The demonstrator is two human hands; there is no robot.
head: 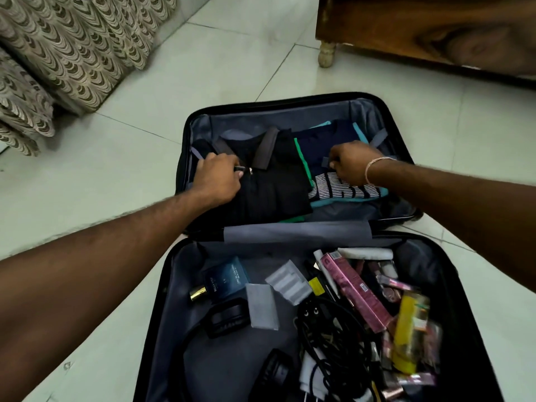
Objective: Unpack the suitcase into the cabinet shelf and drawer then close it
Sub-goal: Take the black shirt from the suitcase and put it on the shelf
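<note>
— Suitcase [385, 111], one, black shell, grey lining: position?
— Lying open flat on the tiled floor [232, 68], two halves joined by a grey hinge flap [295, 231]. Both hands work in the far half; the near half sits below the forearms.

— Contents, far half?
— Folded clothes, at least two stacks: one black collared shirt [272, 184] under the left hand [217, 181], one navy garment with white striped lettering [342, 190] under the right hand [352, 166]. Teal and green edges show beneath; exact garment count cannot be told.

— Hands?
— Left hand curled, pinching a small black strap buckle [240, 169] on the black shirt. Right hand curled, pinching a grey strap end [326, 161]. One bracelet [374, 166] on the right wrist.

— Near half?
— One blue perfume bottle [223, 281] with gold cap, one pink box [359, 294], one yellow bottle [406, 335], one tangle of black cable [333, 343], two pale plastic pieces [287, 281], plus small toiletries too crowded to count.

— Edges, room?
— Bare floor left of the left arm. One wooden furniture piece [435, 30] on a turned leg stands beyond the right hand; patterned fabric [72, 53] hangs beyond the left.
</note>
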